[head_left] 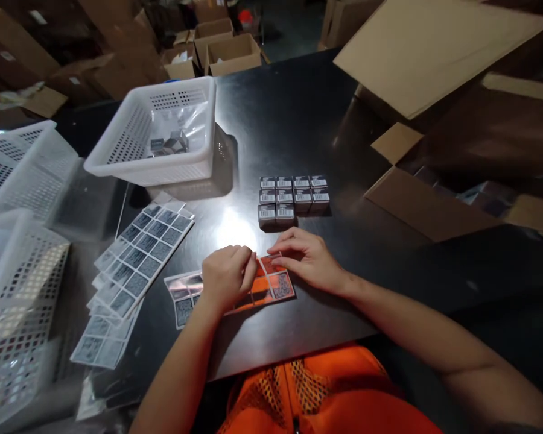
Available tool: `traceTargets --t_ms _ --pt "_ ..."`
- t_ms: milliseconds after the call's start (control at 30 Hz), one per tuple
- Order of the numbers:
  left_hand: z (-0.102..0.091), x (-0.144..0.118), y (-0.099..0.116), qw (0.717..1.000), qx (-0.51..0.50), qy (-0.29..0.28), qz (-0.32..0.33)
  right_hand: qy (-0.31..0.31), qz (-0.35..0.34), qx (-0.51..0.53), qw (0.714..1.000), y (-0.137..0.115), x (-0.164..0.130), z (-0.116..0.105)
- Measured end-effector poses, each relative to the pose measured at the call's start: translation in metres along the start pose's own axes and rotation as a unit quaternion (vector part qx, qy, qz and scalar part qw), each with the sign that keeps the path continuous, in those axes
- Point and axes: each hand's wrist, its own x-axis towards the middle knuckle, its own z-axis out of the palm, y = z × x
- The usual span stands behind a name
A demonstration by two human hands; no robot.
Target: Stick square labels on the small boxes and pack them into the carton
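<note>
A shiny sticker sheet (278, 288) with square coded labels lies flat on the black table (298, 120) in front of me. My left hand (226, 277) rests on its middle, fingers pinched at a label near the top edge. My right hand (305, 258) presses fingertips on the sheet's upper right corner. Whether a label is lifted between the fingers is hidden. Just beyond my hands stands a block of several small labelled boxes (293, 196) in neat rows.
A stack of label sheets (140, 253) fans out at the left. A white perforated basket (158, 135) holds small boxes in a plastic bag. More white baskets (13, 283) stand at the far left. An open cardboard carton (457, 181) sits at the right.
</note>
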Motion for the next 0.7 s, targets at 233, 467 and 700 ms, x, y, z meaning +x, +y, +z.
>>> traceTargets --t_ms 233,467,700 --pt "0.011 -0.005 0.012 0.994 0.061 0.078 -0.041 -0.024 -0.075 -0.048 0.996 -0.005 -0.005 0.002" --pt "0.008 -0.003 0.013 0.992 0.085 0.094 -0.013 -0.052 0.021 -0.032 0.998 -0.011 -0.007 0.004" --pt "0.012 -0.008 0.015 0.994 0.048 0.072 -0.061 -0.051 0.137 -0.009 0.989 -0.01 -0.005 0.011"
